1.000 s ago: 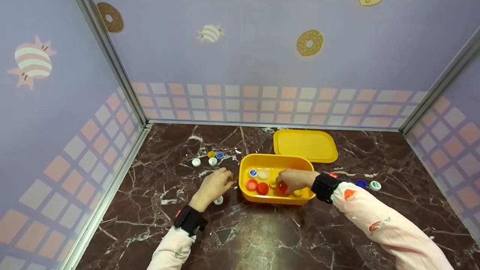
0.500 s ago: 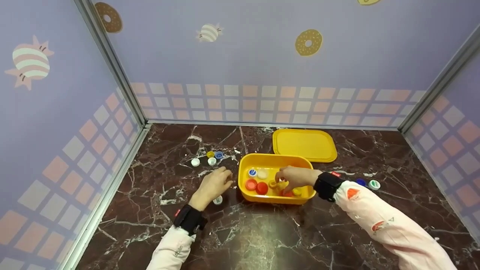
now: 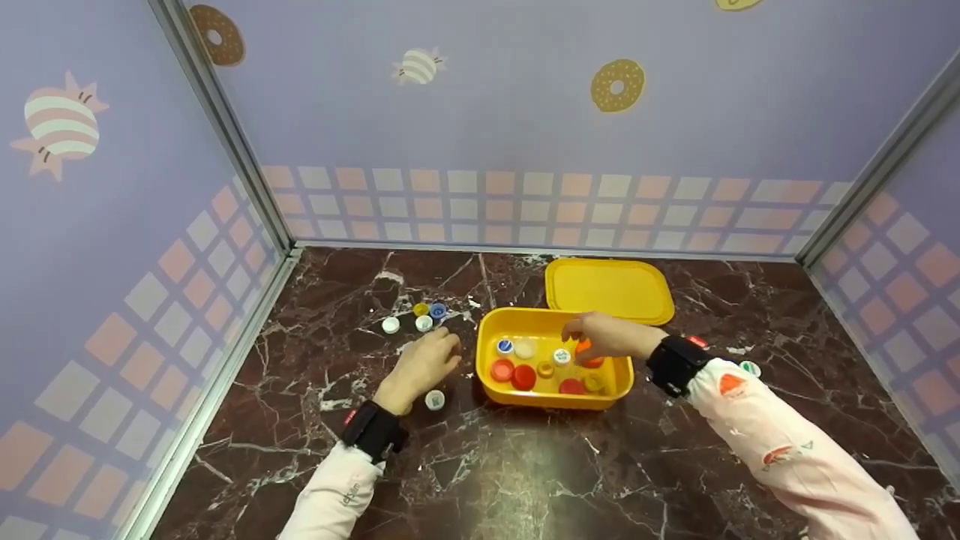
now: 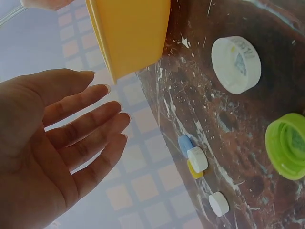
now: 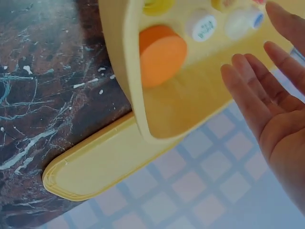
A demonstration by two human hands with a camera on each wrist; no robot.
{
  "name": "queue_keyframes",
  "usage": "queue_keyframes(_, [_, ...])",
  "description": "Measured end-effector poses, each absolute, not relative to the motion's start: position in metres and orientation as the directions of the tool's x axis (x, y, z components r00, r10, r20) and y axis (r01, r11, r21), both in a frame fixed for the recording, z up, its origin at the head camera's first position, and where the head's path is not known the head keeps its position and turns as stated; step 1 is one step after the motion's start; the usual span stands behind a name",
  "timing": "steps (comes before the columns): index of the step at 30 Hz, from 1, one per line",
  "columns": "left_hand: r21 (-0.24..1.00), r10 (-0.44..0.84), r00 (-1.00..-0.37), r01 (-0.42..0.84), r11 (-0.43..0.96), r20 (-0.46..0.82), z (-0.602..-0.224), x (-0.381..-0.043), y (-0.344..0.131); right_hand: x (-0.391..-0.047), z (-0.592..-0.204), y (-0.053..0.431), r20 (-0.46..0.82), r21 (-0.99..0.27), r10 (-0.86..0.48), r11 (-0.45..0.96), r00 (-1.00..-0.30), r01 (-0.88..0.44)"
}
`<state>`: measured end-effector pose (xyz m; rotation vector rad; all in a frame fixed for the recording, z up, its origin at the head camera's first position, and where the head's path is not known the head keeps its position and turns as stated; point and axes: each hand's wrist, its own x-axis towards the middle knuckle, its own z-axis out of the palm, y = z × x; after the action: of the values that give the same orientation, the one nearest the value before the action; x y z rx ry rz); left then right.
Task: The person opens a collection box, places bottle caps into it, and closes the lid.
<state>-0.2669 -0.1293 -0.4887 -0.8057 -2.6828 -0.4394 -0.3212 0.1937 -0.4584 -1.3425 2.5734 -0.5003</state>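
My right hand (image 3: 611,335) hovers over the right part of a yellow plastic box (image 3: 551,319), fingers loosely bent and holding nothing. Inside lie several bottle caps, among them a red cap (image 3: 524,377), a printed white cap (image 3: 562,356) and an orange cap (image 5: 164,55), which my right hand partly covers in the head view. Left of the box, my left hand (image 3: 424,367) is held above the table with relaxed, bare fingers. Near it on the table are a white cap (image 4: 236,64) and a green cap (image 4: 286,145); the green one does not show in the head view.
A yellow lid (image 3: 611,289) lies behind the box. Further left is a small group with a blue cap (image 3: 438,310), a yellow cap (image 3: 421,309) and white caps. Another white cap (image 3: 750,368) sits to the right. Patterned panels (image 3: 450,112) enclose the marble-look table.
My right hand has let go of a red cap in the box and moved up and to the right. A printed white cap is now uncovered. The left hand has barely shifted.
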Motion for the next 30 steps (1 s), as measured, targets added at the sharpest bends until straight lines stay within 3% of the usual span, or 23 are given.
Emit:
queue_keyframes(6, [0.207,0.507,-0.803,0.579,0.789,0.312,-0.489,-0.266,-0.134,-0.327,-0.443,0.216,0.153,-0.407,-0.761,0.533,-0.630,-0.742])
queue_keyframes(12, [0.238,0.505,-0.852,0.524,0.818,0.139,-0.493,-0.262,-0.139,-0.334,-0.430,0.251,0.231,-0.416,-0.670,0.588,-0.706,-0.694])
queue_keyframes(20, [0.274,0.480,-0.873,0.444,0.853,-0.080,-0.498,-0.256,-0.142,-0.336,-0.423,0.298,0.240,-0.438,-0.527,0.691,-0.815,-0.575])
queue_keyframes(30, [0.227,0.477,-0.867,0.440,0.869,-0.144,-0.513,-0.250,-0.143,-0.330,-0.438,0.333,0.167,-0.468,-0.446,0.749,-0.879,-0.469])
